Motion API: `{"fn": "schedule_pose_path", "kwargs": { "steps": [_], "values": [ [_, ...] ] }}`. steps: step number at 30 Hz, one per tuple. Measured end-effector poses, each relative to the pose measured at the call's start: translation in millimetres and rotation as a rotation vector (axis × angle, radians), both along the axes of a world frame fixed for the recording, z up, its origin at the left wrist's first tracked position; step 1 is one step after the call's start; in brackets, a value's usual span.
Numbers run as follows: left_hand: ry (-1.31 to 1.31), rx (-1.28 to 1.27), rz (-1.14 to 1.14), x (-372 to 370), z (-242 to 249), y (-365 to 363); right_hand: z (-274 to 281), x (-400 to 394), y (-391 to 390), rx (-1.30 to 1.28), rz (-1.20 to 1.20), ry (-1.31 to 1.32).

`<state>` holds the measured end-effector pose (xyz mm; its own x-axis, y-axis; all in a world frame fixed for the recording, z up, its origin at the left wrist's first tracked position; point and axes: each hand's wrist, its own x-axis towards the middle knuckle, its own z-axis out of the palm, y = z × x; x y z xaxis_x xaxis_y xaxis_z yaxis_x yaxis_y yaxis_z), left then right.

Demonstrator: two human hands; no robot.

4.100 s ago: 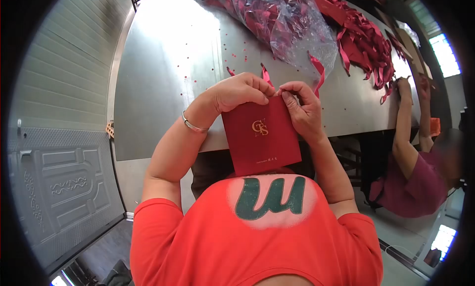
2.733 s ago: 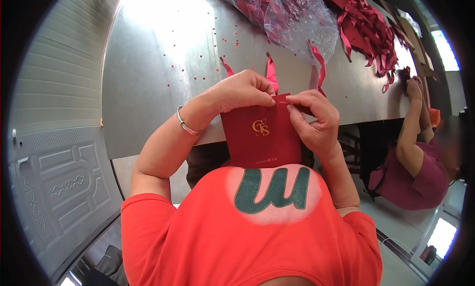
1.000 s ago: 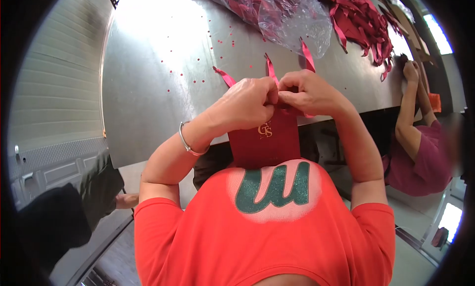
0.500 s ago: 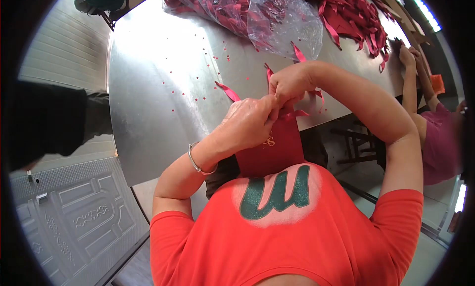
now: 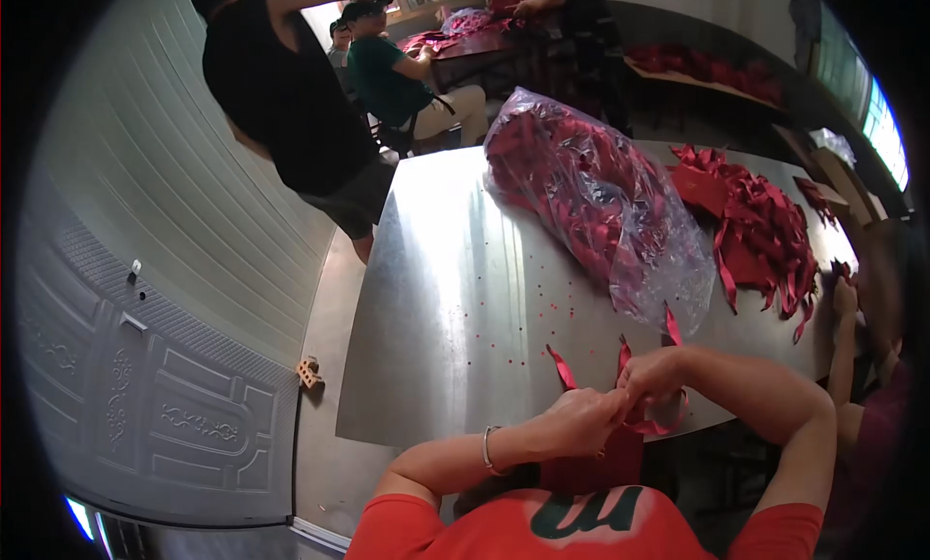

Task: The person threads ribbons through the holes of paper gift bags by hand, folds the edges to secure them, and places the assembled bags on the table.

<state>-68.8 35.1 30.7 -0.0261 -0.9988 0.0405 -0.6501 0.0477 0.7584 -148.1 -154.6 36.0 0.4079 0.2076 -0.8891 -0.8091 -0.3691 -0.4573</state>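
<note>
A dark red bag (image 5: 593,469) with ribbons rests at the table's near edge, against my body. Above its top edge, my left hand (image 5: 581,420), with a bracelet at the wrist, is closed in a pinch. My right hand (image 5: 647,376) is closed too, and its fingertips meet those of the left. Between and around the fingers runs red ribbon (image 5: 668,425), which curls out to the right. Another ribbon end (image 5: 561,368) sticks up beyond my left hand. The exact grip is partly hidden by the fingers.
Small red dots are scattered on the metal table (image 5: 417,366). A clear plastic bag (image 5: 591,197) full of red pieces lies beyond my hands, with a ribboned red heap (image 5: 760,226) to its right. A person in black (image 5: 300,105) stands far left; a co-worker's hand (image 5: 845,296) is at right.
My view has tilted up and turned, so the far room and people now show. Both hands stay together at the bag's top, with red ribbon at their fingers.
</note>
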Motion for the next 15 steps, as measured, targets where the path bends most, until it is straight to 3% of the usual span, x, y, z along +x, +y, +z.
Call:
{"fn": "schedule_pose_path", "kwargs": {
  "steps": [10,12,14,15],
  "values": [
    [0.147,0.063,0.027,10.6,-17.8,-16.3,-19.3,-16.6,3.8,-0.073,-0.201,-0.251],
    [0.187,-0.009,0.012,11.9,-26.4,-16.9,-25.1,-20.1,2.9,-0.229,-0.203,-0.398],
    [0.266,0.012,0.005,13.3,-30.9,-18.4,-43.9,-24.1,-1.2,-0.41,-0.073,-0.65],
    [0.311,0.061,0.016,12.1,-30.7,-17.3,-16.0,-22.0,3.3,-0.534,0.23,-0.807]
  ]
}}
